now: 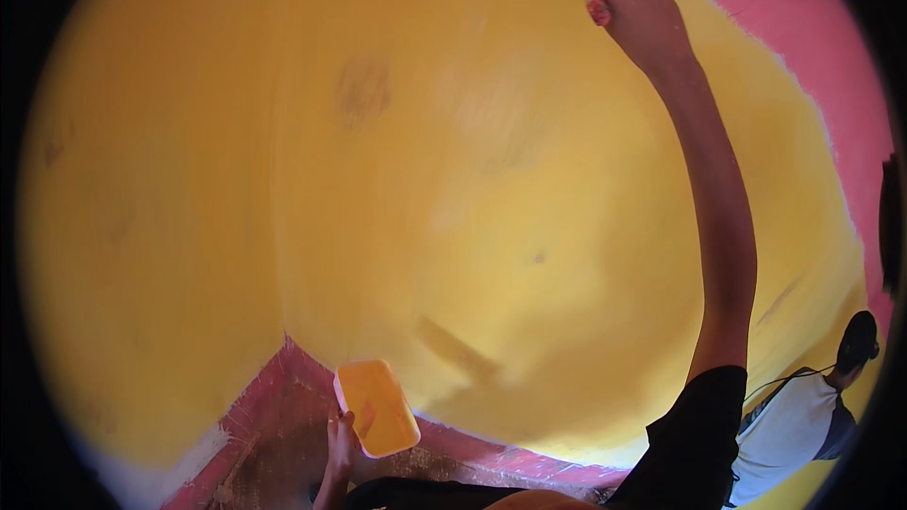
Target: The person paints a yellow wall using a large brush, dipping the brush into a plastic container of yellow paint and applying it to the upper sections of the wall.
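Observation:
My right hand [638,10] is raised high against the yellow wall [425,191], gripping a paintbrush [597,8] whose reddish handle end sticks out below the fist. The brush's pale head reaches the wall at the top edge of the view, where its bristles are hard to make out. Low down, my left hand [341,439] holds a shallow rectangular plastic container [379,407] by its left side. Yellow-orange paint coats the inside of the container. The fingers beneath it are partly hidden.
A pink wall area [801,21] meets the yellow along a ragged edge at right. Pink skirting [262,397] runs along the wall base, with a corner at lower left. Another person [793,432] is close by at lower right. A dark object [888,227] shows at the right rim.

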`<state>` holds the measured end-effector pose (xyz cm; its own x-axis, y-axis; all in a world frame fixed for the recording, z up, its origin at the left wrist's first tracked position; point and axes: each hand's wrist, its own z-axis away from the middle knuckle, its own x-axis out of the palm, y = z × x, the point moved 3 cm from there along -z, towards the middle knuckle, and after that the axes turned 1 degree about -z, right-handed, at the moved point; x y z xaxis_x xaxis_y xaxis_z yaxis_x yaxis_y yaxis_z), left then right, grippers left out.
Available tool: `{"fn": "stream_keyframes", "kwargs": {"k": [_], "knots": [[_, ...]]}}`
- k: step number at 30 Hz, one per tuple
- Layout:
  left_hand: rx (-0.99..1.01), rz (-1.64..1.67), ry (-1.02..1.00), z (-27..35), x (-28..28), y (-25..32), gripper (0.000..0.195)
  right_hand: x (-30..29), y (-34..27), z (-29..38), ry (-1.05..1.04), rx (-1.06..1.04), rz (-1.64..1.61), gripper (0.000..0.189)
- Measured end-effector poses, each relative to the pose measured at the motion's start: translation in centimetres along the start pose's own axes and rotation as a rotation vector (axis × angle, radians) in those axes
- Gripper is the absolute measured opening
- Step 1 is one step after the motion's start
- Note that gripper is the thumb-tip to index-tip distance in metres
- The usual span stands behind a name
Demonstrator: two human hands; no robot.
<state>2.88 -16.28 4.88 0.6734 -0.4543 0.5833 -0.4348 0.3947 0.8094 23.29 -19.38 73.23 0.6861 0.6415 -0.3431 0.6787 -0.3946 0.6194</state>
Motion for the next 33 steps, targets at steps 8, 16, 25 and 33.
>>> {"fn": "stream_keyframes", "kwargs": {"k": [8,16,25,33], "knots": [[-0.042,-0.021,0.065,-0.4,-1.1,-0.6,0.052,8.3,-0.2,2.9,0.058,-0.236,0.183,0.031],[-0.072,-0.015,0.079,0.3,1.3,-0.9,0.053,8.2,-0.6,7.5,-0.165,-0.263,0.068,0.031],[-0.08,-0.009,0.105,0.8,0.3,-1.5,0.053,2.6,13.0,-2.3,-0.237,0.087,-0.209,0.036],[-0.089,0.014,0.105,0.8,0.4,-1.9,0.053,-1.0,15.2,-7.0,-0.038,0.161,0.204,0.041]]}}
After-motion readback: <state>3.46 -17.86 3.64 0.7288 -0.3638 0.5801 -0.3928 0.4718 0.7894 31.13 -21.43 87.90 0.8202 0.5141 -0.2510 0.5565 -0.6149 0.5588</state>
